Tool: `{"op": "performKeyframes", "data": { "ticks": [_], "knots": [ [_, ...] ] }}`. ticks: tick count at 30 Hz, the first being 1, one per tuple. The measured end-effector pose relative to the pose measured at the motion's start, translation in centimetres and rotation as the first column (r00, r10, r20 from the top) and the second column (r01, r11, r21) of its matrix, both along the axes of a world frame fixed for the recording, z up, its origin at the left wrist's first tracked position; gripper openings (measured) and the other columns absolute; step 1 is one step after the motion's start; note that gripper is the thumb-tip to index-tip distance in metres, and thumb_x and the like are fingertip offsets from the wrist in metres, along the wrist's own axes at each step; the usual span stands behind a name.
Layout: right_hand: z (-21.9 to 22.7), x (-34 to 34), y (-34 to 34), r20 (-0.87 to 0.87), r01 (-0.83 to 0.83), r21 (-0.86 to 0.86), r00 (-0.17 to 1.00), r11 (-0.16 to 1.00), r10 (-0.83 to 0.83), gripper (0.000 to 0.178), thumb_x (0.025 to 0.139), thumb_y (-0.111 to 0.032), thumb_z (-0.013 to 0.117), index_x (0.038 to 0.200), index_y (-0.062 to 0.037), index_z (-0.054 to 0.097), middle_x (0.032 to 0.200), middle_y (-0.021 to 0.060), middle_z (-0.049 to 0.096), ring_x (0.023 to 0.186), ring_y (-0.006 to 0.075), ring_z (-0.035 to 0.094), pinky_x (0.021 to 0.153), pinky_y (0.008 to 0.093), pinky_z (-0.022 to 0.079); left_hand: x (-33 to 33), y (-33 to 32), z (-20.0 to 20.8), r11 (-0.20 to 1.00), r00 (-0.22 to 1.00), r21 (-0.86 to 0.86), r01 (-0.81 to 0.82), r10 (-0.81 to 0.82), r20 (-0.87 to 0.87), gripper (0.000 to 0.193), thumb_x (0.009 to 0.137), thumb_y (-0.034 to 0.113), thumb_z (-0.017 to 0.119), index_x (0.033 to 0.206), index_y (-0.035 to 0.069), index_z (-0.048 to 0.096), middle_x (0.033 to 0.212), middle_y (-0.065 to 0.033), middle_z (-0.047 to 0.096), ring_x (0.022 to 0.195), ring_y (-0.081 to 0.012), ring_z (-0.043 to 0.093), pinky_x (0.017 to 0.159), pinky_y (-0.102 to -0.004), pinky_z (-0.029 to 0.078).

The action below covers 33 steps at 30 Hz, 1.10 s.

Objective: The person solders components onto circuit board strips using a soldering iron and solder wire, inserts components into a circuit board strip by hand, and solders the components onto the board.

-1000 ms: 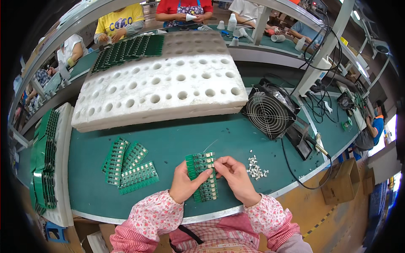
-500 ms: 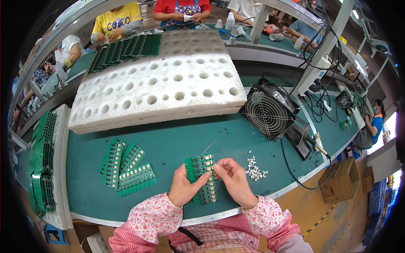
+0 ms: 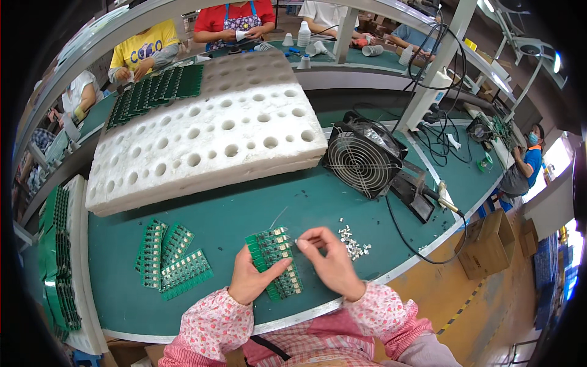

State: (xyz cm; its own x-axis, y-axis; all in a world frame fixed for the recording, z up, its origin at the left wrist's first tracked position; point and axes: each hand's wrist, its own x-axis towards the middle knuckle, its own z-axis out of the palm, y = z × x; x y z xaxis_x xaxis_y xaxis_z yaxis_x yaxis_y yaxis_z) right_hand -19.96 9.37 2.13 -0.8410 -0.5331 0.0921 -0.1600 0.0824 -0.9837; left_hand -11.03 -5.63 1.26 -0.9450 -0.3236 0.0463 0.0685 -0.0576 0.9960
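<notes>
My left hand [image 3: 247, 276] grips a green circuit board panel [image 3: 267, 246] above the table's front edge, the thumb lying across its face. A row of small white connectors runs down the panel's right part. Just right of the panel, my right hand [image 3: 334, 264] has thumb and fingertips pinched together, with a tiny whitish connector [image 3: 298, 243] showing at the tips, apart from the board. Beyond that hand lies a pile of loose small white connectors [image 3: 353, 246]. On the left, several similar green boards [image 3: 186, 273] lie overlapping on the green table.
A large white foam block [image 3: 205, 160] with round holes spans the back, bearing a stack of green boards [image 3: 162, 87]. More boards stand on another foam slab [image 3: 78, 257] at left. A black fan [image 3: 362, 160] and a soldering iron [image 3: 441, 200] with its cable are at right. Co-workers sit opposite.
My right hand has drawn away from the board's right edge, leaving a gap. The left hand still holds the board. The whole view has shifted slightly.
</notes>
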Motion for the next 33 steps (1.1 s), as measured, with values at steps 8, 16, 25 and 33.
{"op": "performKeyframes", "data": {
  "ticks": [8, 16, 25, 33],
  "knots": [
    [1.3, -4.5, 4.0, -0.632, 0.384, 0.46, 0.775, 0.801, -0.008, 0.017, 0.074, -0.013, 0.072, 0.086, -0.0034, 0.065, 0.084, 0.0095, 0.062, 0.082, 0.0265, 0.06, 0.073, 0.0355, 0.048, 1.7, -1.2, 0.2, 0.993, 0.995, -0.119, 0.01, 0.002, 0.097, 0.037, 0.078, 0.019, 0.074, 0.105, -0.001, 0.059, 0.093, -0.0084, 0.067, 0.084, -0.0152, 0.063, 0.077, -0.0317, 0.051],
    [-1.4, -6.7, 5.3, -0.534, 0.193, 0.435, 0.842, 0.88, 0.08, 0.015, 0.074, 0.005, 0.066, 0.082, 0.0008, 0.054, 0.078, 0.0083, 0.052, 0.068, 0.0181, 0.052, 0.063, 0.0288, 0.043, 1.3, 0.2, -1.5, 0.989, 0.997, 0.143, 0.047, -0.037, -0.071, 0.035, 0.083, 0.01, 0.069, 0.114, 0.002, 0.055, 0.095, 0.0, 0.062, 0.081, -0.0049, 0.056, 0.07, -0.0212, 0.049],
    [-0.3, -6.6, 4.5, -0.582, 0.186, 0.452, 0.803, 0.872, 0.13, 0.009, 0.08, 0.002, 0.061, 0.082, 0.0013, 0.052, 0.075, 0.0083, 0.051, 0.065, 0.018, 0.05, 0.063, 0.0285, 0.042, 0.9, 0.1, -1.2, 0.998, 0.995, 0.057, 0.029, -0.023, -0.1, 0.037, 0.084, 0.015, 0.067, 0.114, 0.001, 0.052, 0.092, -0.0046, 0.062, 0.076, -0.0093, 0.06, 0.071, -0.0265, 0.05],
    [-0.2, -5.1, 3.3, -0.505, 0.234, 0.262, 0.86, 0.936, -0.074, 0.004, 0.087, 0.001, 0.053, 0.085, 0.0028, 0.051, 0.077, 0.01, 0.052, 0.068, 0.0162, 0.051, 0.064, 0.0283, 0.042, 1.0, 0.3, -1.3, 0.999, 0.996, 0.001, 0.039, -0.038, -0.079, 0.041, 0.084, 0.021, 0.066, 0.116, 0.0, 0.05, 0.09, -0.0079, 0.063, 0.073, -0.0118, 0.061, 0.071, -0.0287, 0.049]
  ]
}}
